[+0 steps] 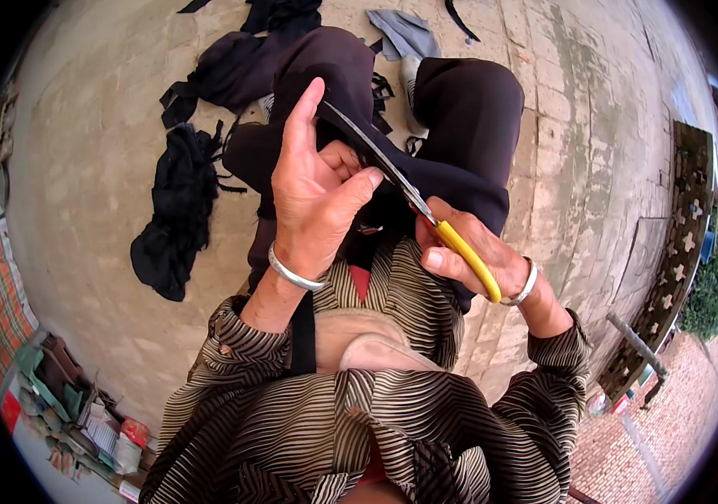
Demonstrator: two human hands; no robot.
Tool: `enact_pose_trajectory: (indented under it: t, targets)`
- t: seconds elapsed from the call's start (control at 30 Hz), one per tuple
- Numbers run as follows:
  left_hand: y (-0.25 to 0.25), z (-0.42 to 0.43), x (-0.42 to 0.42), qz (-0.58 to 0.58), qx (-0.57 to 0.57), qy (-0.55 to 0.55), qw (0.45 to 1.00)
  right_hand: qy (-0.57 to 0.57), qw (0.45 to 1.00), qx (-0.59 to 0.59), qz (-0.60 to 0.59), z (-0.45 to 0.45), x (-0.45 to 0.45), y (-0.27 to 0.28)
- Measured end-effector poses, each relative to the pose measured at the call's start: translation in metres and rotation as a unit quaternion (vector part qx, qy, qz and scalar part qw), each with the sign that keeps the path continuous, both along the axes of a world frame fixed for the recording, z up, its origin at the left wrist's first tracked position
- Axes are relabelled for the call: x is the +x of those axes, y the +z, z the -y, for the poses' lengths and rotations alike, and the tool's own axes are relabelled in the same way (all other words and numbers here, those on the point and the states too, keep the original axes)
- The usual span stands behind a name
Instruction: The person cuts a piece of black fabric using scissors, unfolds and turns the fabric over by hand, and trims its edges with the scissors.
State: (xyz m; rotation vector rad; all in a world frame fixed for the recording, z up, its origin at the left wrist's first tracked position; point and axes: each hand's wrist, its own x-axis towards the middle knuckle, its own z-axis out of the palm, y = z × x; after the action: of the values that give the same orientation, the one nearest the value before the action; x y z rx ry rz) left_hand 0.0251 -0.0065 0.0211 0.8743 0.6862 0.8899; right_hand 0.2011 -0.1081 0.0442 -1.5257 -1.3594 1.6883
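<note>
Yellow-handled scissors [464, 256] are in my right hand [485, 256], their long blades pointing up and left across my lap. My left hand [317, 185] is beside the blades, index finger stretched upward, with the thumb and the curled other fingers pinched near the blades on dark cloth. Dark fabric [451, 186] lies over my thighs, under the scissors. How far the blades are apart is hard to make out.
Black cloth pieces [176, 210] lie on the tiled floor [90, 168] to the left, with more dark cloth [237, 67] above. A grey cloth [405, 34] lies beyond my knees. Piled items [82, 412] stand at lower left; a metal pipe [638, 344] is at right.
</note>
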Motion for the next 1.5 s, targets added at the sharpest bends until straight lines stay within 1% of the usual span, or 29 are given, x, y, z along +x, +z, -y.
enact_pose_trajectory:
  t: [0.23, 0.3, 0.33, 0.4, 0.5, 0.63, 0.7, 0.73, 0.77, 0.83, 0.97, 1.17, 1.23, 1.37, 1.43, 1.5]
  targets:
    - [-0.001, -0.001, -0.001, 0.002, 0.010, -0.005, 1.000, -0.013, 1.000, 0.020, 0.001, -0.001, -0.001, -0.002]
    - [-0.001, -0.001, -0.001, 0.011, 0.001, -0.013, 1.000, -0.002, 0.998, 0.012, 0.057, -0.003, 0.000, -0.002]
    - [0.000, -0.001, -0.001, 0.010, 0.001, -0.013, 1.000, -0.002, 0.998, 0.012, 0.057, -0.003, -0.001, -0.001]
    - [0.002, 0.000, -0.002, 0.016, -0.004, -0.016, 1.000, -0.005, 0.994, 0.028, 0.109, -0.004, -0.002, 0.002]
    - [0.002, -0.001, -0.002, 0.017, -0.005, -0.016, 1.000, 0.003, 0.992, 0.000, 0.130, -0.004, -0.002, 0.003]
    - [0.002, -0.001, -0.001, 0.014, 0.001, -0.016, 1.000, 0.001, 0.993, -0.011, 0.120, -0.005, 0.000, 0.004]
    - [-0.001, -0.002, -0.003, 0.011, 0.022, -0.015, 1.000, 0.021, 0.993, 0.002, 0.119, -0.003, 0.002, 0.004]
    - [-0.001, -0.002, -0.003, 0.010, 0.022, -0.015, 1.000, 0.029, 0.994, -0.044, 0.092, -0.003, 0.002, 0.005]
    - [-0.002, -0.002, -0.003, 0.009, 0.027, -0.016, 0.999, 0.029, 0.994, -0.044, 0.092, -0.004, 0.001, 0.005]
    - [-0.001, -0.002, -0.003, 0.008, 0.032, -0.016, 0.999, 0.006, 0.997, -0.046, 0.053, -0.005, 0.000, 0.004]
    - [-0.001, -0.003, -0.002, 0.014, 0.028, -0.011, 0.999, 0.005, 0.998, -0.047, 0.036, -0.008, -0.002, 0.006]
    - [-0.007, -0.005, -0.004, -0.003, 0.075, -0.019, 0.997, 0.029, 0.997, -0.029, 0.072, -0.010, 0.000, 0.005]
    - [-0.007, -0.006, -0.006, -0.003, 0.088, -0.028, 0.996, 0.054, 0.993, 0.017, 0.101, -0.014, 0.001, 0.008]
    - [-0.006, -0.007, -0.006, -0.014, 0.079, -0.033, 0.996, 0.034, 0.991, 0.008, 0.127, -0.016, -0.001, 0.011]
    - [-0.005, -0.007, -0.007, -0.012, 0.075, -0.038, 0.996, 0.027, 0.987, 0.024, 0.156, -0.017, -0.001, 0.014]
    - [-0.004, -0.007, -0.006, -0.011, 0.073, -0.033, 0.997, 0.017, 0.986, 0.033, 0.160, -0.017, -0.003, 0.013]
